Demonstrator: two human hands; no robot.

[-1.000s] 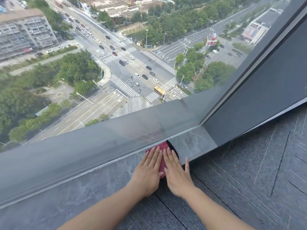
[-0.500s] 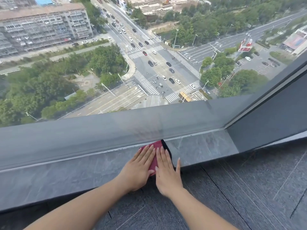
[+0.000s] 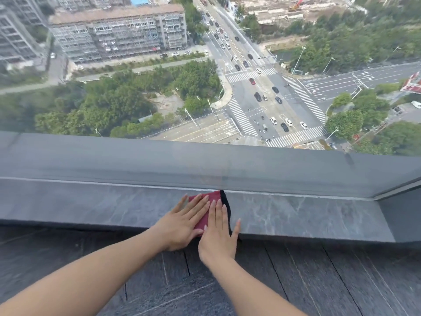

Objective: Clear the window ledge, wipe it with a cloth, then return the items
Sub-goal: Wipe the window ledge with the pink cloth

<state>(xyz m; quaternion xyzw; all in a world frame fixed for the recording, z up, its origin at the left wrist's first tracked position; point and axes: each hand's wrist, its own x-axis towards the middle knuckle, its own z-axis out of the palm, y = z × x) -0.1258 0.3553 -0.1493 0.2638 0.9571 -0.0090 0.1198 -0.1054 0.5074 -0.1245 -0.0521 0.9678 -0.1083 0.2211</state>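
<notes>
A dark red cloth (image 3: 214,198) with a black edge lies flat on the grey stone window ledge (image 3: 296,215), its far end against the window frame. My left hand (image 3: 182,222) rests palm down on the cloth's left half, fingers spread flat. My right hand (image 3: 219,231) presses palm down on its right half, thumb out to the right at the ledge's front edge. Both hands lie side by side and hide most of the cloth. No other items stand on the ledge.
The ledge runs left to right below a large window pane (image 3: 205,87) over a street far below. A dark wall panel (image 3: 401,215) closes the ledge at the right corner. Dark grey floor tiles (image 3: 319,281) lie in front of the ledge.
Both hands have slid the cloth to the left along the ledge, away from the right corner. The view has swung left with them.
</notes>
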